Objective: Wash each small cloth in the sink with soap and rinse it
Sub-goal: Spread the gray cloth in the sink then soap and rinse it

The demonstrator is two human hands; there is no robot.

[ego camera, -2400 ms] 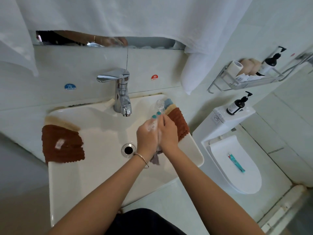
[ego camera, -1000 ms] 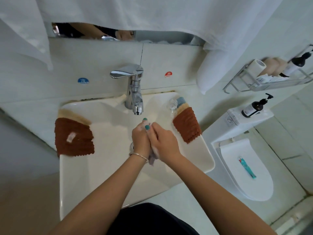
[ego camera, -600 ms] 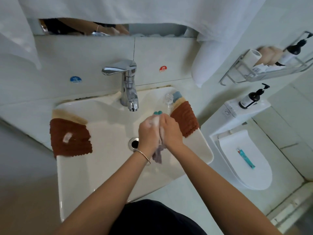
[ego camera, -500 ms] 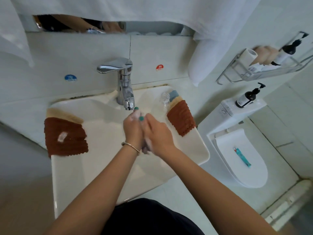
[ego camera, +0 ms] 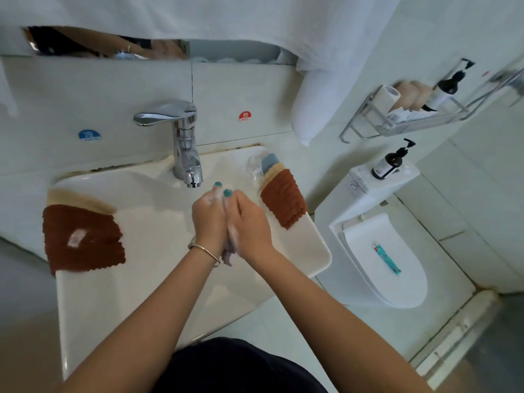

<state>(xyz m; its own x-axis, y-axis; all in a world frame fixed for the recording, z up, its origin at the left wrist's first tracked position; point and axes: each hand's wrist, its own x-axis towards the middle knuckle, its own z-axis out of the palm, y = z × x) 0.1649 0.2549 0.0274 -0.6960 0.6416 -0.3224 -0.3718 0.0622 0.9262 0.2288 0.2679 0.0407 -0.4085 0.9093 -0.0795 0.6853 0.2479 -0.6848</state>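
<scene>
Both hands, the left hand [ego camera: 209, 219] and right hand [ego camera: 249, 225], stay clamped palm-to-palm on a soapy lilac cloth [ego camera: 228, 255], its tail below the grip; they have slid back and forth, so scrubbing continues, rinsing pending.

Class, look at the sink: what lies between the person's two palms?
In the head view, a small greyish cloth is pressed between the left hand and right hand, with soap lather on them; its end hangs out below the wrists.
</scene>
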